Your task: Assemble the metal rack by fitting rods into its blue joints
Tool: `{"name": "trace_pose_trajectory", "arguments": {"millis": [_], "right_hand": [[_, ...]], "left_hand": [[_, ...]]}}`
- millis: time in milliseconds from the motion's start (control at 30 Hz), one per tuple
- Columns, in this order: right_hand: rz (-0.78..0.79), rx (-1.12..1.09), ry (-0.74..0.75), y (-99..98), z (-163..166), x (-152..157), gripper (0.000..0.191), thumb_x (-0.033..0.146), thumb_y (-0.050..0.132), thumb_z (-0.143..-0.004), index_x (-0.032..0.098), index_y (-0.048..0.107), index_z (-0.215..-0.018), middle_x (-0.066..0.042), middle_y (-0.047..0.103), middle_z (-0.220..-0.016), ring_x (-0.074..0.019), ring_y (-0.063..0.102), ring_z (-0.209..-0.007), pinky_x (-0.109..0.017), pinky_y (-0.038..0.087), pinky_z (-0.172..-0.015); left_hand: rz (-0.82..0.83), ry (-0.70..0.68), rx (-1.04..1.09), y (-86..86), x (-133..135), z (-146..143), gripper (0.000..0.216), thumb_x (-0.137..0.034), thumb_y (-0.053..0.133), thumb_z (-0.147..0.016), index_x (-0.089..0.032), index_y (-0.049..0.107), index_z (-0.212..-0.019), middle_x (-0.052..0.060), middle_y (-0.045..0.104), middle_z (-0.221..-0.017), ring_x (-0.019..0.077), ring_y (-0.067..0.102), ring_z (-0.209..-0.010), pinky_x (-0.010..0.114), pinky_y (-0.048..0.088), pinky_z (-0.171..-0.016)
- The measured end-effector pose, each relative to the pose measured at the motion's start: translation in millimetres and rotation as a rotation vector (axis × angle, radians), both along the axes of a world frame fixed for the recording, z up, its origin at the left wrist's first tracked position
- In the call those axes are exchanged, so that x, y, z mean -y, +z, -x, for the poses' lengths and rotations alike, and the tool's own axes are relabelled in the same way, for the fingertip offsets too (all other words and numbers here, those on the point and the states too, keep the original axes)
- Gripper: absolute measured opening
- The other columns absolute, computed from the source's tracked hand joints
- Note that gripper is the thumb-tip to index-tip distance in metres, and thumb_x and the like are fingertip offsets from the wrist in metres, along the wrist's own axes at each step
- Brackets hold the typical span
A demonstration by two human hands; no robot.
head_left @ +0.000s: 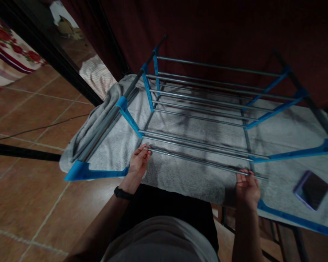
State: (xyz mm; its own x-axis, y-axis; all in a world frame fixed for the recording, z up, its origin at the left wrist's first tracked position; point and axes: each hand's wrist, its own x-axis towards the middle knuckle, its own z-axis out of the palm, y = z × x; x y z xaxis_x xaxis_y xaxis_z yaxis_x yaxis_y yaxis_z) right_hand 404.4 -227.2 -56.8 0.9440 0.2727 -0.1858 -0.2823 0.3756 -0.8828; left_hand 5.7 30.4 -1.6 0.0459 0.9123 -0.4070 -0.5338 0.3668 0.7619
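A rack of metal rods and blue plastic brackets stands on a grey towel-like cloth. Near its front edge lies a loose-looking metal rod, running between my two hands. My left hand pinches the rod's left end, beside a blue bracket. Further right, my right hand grips the same rod a little short of its right end. Just behind it, more metal rods span the left and right blue brackets. Another blue bracket sticks out at the front right, close to my right wrist.
A phone lies on the cloth at the right. Dark red curtain hangs behind the rack. Black bars slant along the left, over a tiled floor with a thin cable.
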Motion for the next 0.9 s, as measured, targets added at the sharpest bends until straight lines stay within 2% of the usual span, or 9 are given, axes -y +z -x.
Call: {"name": "trace_pose_trajectory", "arguments": {"millis": [100,233,333,533,700,800,900], "right_hand": [[0.004,-0.005,0.027,1.2,0.5,1.9,0.027,0.03,0.09,-0.077,0.022,0.069,-0.092,-0.001,0.073,-0.097,-0.0145,0.074,-0.098,-0.037,0.063,-0.105],[0.018,-0.002,0.051,4.1,3.7,1.3,0.03,0.033,0.091,-0.075,0.022,0.066,-0.086,-0.001,0.073,-0.094,-0.0159,0.076,-0.094,-0.037,0.066,-0.096],[0.035,0.0,0.053,6.3,6.6,-0.6,0.027,0.032,0.091,-0.074,0.024,0.068,-0.085,0.001,0.073,-0.092,-0.0156,0.076,-0.092,-0.037,0.067,-0.09],[0.057,-0.038,0.117,16.0,11.1,0.2,0.027,0.033,0.091,-0.074,0.023,0.069,-0.088,0.001,0.076,-0.097,-0.0146,0.077,-0.095,-0.036,0.065,-0.092],[0.091,-0.069,0.149,18.7,15.7,1.9,0.027,0.032,0.089,-0.073,0.023,0.068,-0.088,0.0,0.077,-0.096,-0.0176,0.078,-0.092,-0.041,0.067,-0.092],[0.107,-0.106,0.149,17.4,25.8,-2.7,0.029,0.033,0.089,-0.073,0.024,0.062,-0.081,0.001,0.076,-0.09,-0.0188,0.079,-0.086,-0.042,0.069,-0.087],[0.126,-0.138,0.152,18.2,40.1,-13.4,0.038,0.038,0.094,-0.069,0.024,0.059,-0.074,0.004,0.072,-0.073,-0.0176,0.076,-0.075,-0.037,0.069,-0.08]], "left_hand": [[0.024,-0.01,0.016,2.2,0.1,-0.3,0.02,-0.008,0.088,-0.076,-0.018,0.078,-0.09,0.002,0.078,-0.085,0.0089,0.069,-0.068,0.018,0.055,-0.062],[0.065,-0.034,0.035,5.8,3.3,-3.7,0.017,-0.009,0.085,-0.081,-0.017,0.079,-0.094,0.005,0.08,-0.092,0.01,0.071,-0.072,0.02,0.057,-0.064],[0.113,-0.038,0.042,8.0,8.2,-10.8,0.011,-0.009,0.083,-0.083,-0.017,0.079,-0.091,0.005,0.081,-0.094,0.0112,0.073,-0.073,0.021,0.058,-0.067],[0.114,-0.102,0.077,9.1,20.4,-28.7,0.018,-0.013,0.092,-0.076,-0.017,0.075,-0.078,0.003,0.081,-0.087,0.0111,0.073,-0.071,0.022,0.057,-0.068],[0.092,-0.154,0.048,7.5,25.7,-33.5,0.023,-0.017,0.096,-0.073,-0.019,0.075,-0.08,0.003,0.082,-0.087,0.0121,0.075,-0.071,0.023,0.058,-0.067],[0.102,-0.176,0.007,6.4,25.9,-33.0,0.023,-0.017,0.096,-0.073,-0.02,0.073,-0.075,0.002,0.082,-0.085,0.0134,0.076,-0.071,0.023,0.059,-0.064],[0.123,-0.183,-0.008,5.2,24.6,-34.3,0.025,-0.015,0.095,-0.072,-0.02,0.071,-0.071,0.001,0.083,-0.085,0.0132,0.077,-0.07,0.021,0.059,-0.064]]}}
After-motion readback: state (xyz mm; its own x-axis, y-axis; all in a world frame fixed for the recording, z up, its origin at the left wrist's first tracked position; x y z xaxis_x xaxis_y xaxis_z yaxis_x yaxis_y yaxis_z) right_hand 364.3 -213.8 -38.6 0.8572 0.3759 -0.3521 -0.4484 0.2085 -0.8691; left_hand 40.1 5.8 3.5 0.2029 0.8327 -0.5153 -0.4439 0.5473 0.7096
